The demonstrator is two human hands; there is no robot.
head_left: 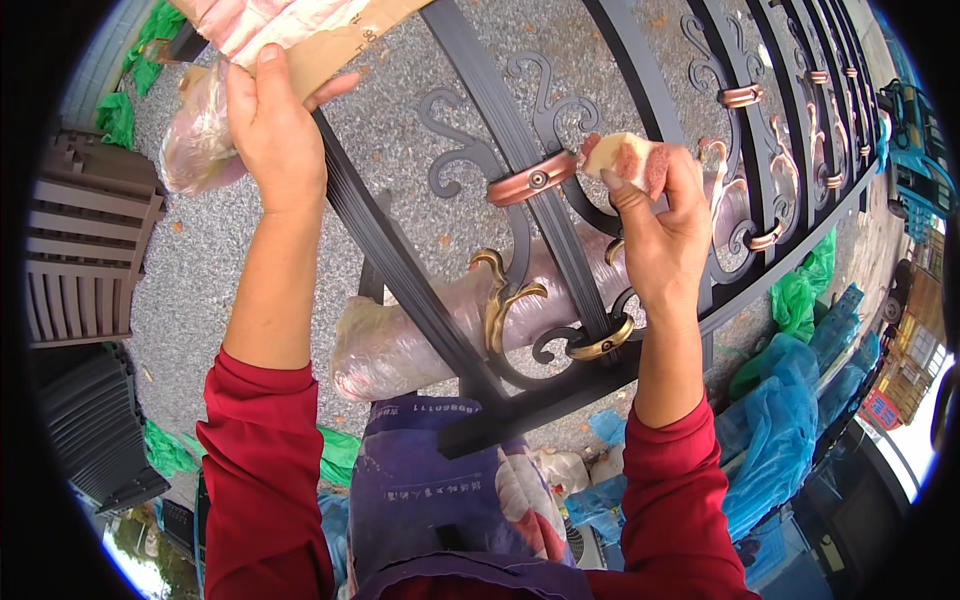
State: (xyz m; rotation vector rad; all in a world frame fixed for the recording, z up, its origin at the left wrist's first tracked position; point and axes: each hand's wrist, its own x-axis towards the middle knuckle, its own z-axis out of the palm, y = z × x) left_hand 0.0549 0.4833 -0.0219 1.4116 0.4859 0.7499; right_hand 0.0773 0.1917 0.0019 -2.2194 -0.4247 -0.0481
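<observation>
My left hand [278,145] grips the edge of a piece of cardboard [335,58] smeared with pink paint, thumb on top. My right hand [668,235] pinches a cream sponge [628,160] stained reddish-brown. The sponge is near the right end of a copper-coloured collar [528,182] on a black metal railing [480,85]; I cannot tell whether they touch. Below this collar, the railing has a gold-coloured leaf scroll [494,305] and a gold-coloured collar [605,342]. More copper-coloured collars [741,96] sit on the bars farther right.
Under the railing lies a long plastic-wrapped roll [405,345]; another wrapped bundle [195,140] is at the upper left. Brown slatted panels [85,245] and black ribbed panels [85,425] stand left. Blue sheeting [785,430] and green plastic [800,295] lie to the right.
</observation>
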